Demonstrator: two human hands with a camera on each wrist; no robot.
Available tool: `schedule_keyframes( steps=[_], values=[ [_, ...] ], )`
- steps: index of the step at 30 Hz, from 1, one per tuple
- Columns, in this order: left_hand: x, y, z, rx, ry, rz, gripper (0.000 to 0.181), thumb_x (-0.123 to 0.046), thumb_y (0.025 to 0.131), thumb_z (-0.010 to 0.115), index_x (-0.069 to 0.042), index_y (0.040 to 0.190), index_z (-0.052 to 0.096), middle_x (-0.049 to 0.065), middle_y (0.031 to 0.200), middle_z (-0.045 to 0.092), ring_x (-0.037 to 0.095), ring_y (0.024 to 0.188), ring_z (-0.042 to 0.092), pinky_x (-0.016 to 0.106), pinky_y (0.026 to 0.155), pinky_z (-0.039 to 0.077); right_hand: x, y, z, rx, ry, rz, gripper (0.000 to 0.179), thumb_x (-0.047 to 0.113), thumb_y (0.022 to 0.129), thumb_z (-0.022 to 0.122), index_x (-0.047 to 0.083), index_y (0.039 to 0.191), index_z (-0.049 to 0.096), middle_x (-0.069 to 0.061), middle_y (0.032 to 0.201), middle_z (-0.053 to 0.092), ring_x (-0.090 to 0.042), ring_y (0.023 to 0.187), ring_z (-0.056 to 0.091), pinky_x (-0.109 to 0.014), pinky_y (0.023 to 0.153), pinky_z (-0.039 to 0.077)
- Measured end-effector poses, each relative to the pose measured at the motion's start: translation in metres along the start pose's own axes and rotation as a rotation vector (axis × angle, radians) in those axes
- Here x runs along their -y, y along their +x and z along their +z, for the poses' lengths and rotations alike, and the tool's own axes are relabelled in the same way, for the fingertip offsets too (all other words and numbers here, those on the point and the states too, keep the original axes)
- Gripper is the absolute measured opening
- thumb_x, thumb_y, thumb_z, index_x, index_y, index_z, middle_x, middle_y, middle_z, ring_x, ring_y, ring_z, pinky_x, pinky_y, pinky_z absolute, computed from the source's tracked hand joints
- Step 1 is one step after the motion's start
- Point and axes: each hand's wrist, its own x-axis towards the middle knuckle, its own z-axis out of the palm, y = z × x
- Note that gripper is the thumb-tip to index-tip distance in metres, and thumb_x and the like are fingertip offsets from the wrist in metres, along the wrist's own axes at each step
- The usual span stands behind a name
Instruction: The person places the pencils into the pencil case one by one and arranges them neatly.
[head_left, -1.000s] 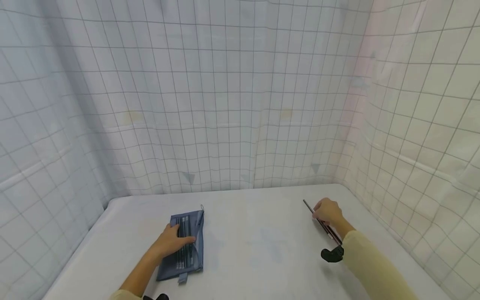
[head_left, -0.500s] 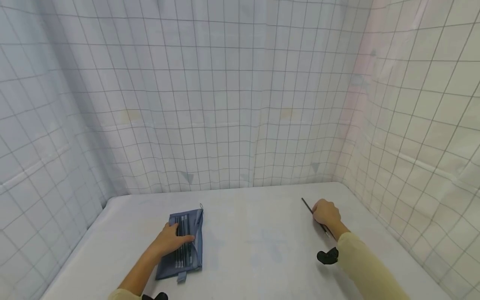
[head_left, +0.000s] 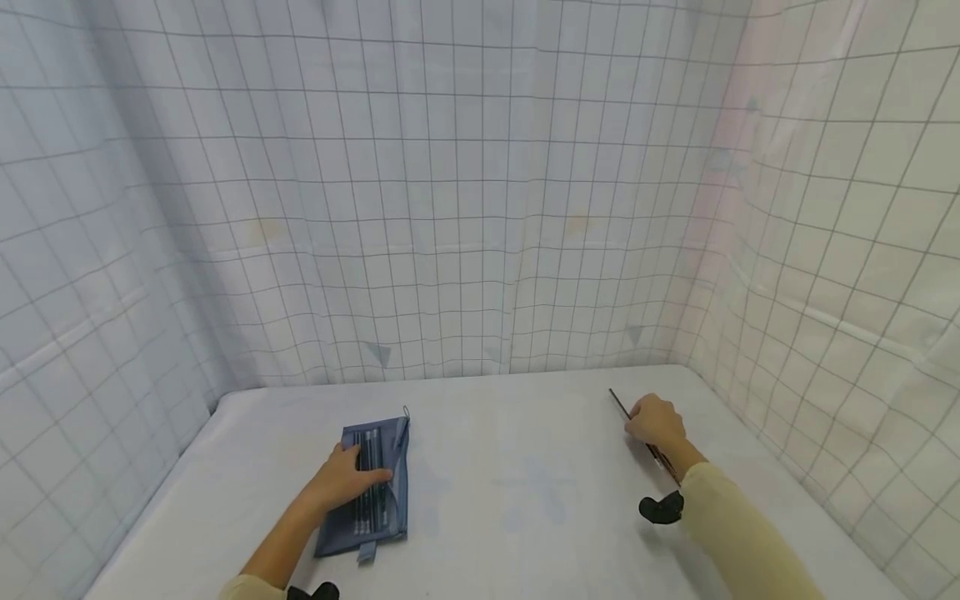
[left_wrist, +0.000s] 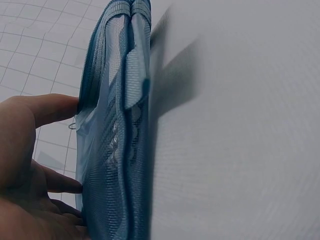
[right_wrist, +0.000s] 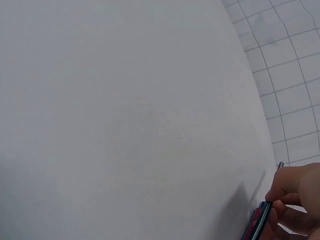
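On the left of the table lies a blue mesh zip pouch (head_left: 399, 467) with a clear window, where several slim sticks like pens show. My left hand (head_left: 341, 478) rests on it, thumb and fingers spread. In the left wrist view the fingertips touch the upper face of the pouch (left_wrist: 117, 185). Over at the right, my right hand (head_left: 654, 420) pinches slim pens (head_left: 620, 404) between thumb and fingers. Magenta and teal barrels of these pens (right_wrist: 257, 222) show below the fingertips in the right wrist view; the palm side hides the rest.
A white table (head_left: 495, 517) carries the pouch and pens. Grid-patterned white curtains (head_left: 465, 208) close off the back and both sides. Black wrist mounts (head_left: 662, 507) sit under the forearms, low over the table.
The right hand's fingers have closed in and turned lower around the pens, which now show less below the hand. The left hand and pouch have stayed put.
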Motion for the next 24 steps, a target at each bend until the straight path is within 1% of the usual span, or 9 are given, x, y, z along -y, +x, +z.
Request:
schedule_keyframes(
  steps=[2, 5, 8, 11, 14, 18, 21, 24],
  values=[
    [0.0, 0.0, 0.0, 0.004, 0.0, 0.0, 0.102, -0.05, 0.092, 0.072, 0.024, 0.147, 0.029, 0.053, 0.151, 0.01, 0.069, 0.139, 0.018, 0.075, 0.11, 0.026, 0.001, 0.001, -0.002, -0.006, 0.017, -0.006, 0.022, 0.01, 0.088, 0.072, -0.006, 0.103, 0.072, -0.013, 0.089, 0.069, -0.028, 0.078, 0.064, -0.044, 0.067, 0.055],
    [-0.001, -0.001, -0.001, 0.007, -0.003, -0.001, 0.101, -0.049, 0.093, 0.071, 0.024, 0.147, 0.028, 0.054, 0.151, 0.01, 0.069, 0.139, 0.018, 0.075, 0.11, 0.026, 0.005, 0.003, -0.005, -0.01, 0.059, -0.008, 0.023, 0.009, 0.088, 0.073, -0.008, 0.103, 0.072, -0.015, 0.09, 0.069, -0.027, 0.076, 0.064, -0.041, 0.065, 0.055],
    [-0.002, -0.002, -0.001, 0.007, -0.011, -0.003, 0.1, -0.048, 0.093, 0.071, 0.025, 0.147, 0.027, 0.054, 0.151, 0.009, 0.069, 0.139, 0.017, 0.075, 0.11, 0.025, 0.011, 0.003, -0.004, -0.005, 0.15, 0.021, 0.023, 0.007, 0.089, 0.073, -0.01, 0.105, 0.071, -0.018, 0.094, 0.069, -0.025, 0.074, 0.064, -0.035, 0.06, 0.056],
    [-0.002, -0.002, 0.0, 0.009, -0.018, -0.002, 0.1, -0.048, 0.093, 0.071, 0.025, 0.147, 0.027, 0.054, 0.151, 0.009, 0.069, 0.139, 0.017, 0.075, 0.11, 0.024, 0.018, 0.002, -0.002, 0.013, 0.255, 0.061, 0.024, 0.004, 0.09, 0.073, -0.012, 0.108, 0.069, -0.022, 0.1, 0.068, -0.027, 0.076, 0.066, -0.034, 0.06, 0.059],
    [-0.002, -0.003, -0.001, 0.008, -0.012, 0.004, 0.1, -0.047, 0.093, 0.071, 0.025, 0.147, 0.028, 0.055, 0.15, 0.01, 0.07, 0.139, 0.017, 0.075, 0.109, 0.025, 0.025, 0.003, 0.001, 0.041, 0.325, 0.083, 0.025, 0.003, 0.092, 0.073, -0.012, 0.111, 0.068, -0.023, 0.105, 0.067, -0.03, 0.083, 0.068, -0.036, 0.065, 0.061],
    [-0.002, -0.002, -0.001, 0.007, -0.006, 0.012, 0.099, -0.047, 0.093, 0.071, 0.025, 0.146, 0.028, 0.055, 0.15, 0.01, 0.07, 0.138, 0.018, 0.075, 0.109, 0.025, 0.033, 0.003, 0.007, 0.091, 0.425, 0.085, 0.028, 0.002, 0.094, 0.069, -0.013, 0.117, 0.066, -0.021, 0.107, 0.066, -0.03, 0.089, 0.066, -0.039, 0.071, 0.062],
    [-0.002, -0.002, -0.001, 0.013, -0.009, 0.007, 0.099, -0.047, 0.093, 0.071, 0.025, 0.146, 0.028, 0.055, 0.15, 0.01, 0.069, 0.139, 0.018, 0.075, 0.11, 0.025, 0.039, 0.001, 0.011, 0.129, 0.511, 0.09, 0.029, 0.0, 0.095, 0.066, -0.013, 0.121, 0.065, -0.02, 0.107, 0.066, -0.029, 0.091, 0.064, -0.041, 0.074, 0.062],
    [-0.003, 0.0, -0.002, 0.014, -0.003, 0.015, 0.099, -0.047, 0.093, 0.071, 0.025, 0.146, 0.028, 0.055, 0.15, 0.01, 0.07, 0.138, 0.018, 0.075, 0.109, 0.026, 0.048, -0.001, 0.016, 0.148, 0.581, 0.102, 0.029, 0.0, 0.096, 0.065, -0.013, 0.122, 0.064, -0.018, 0.106, 0.065, -0.028, 0.089, 0.065, -0.04, 0.075, 0.061]
  ],
)
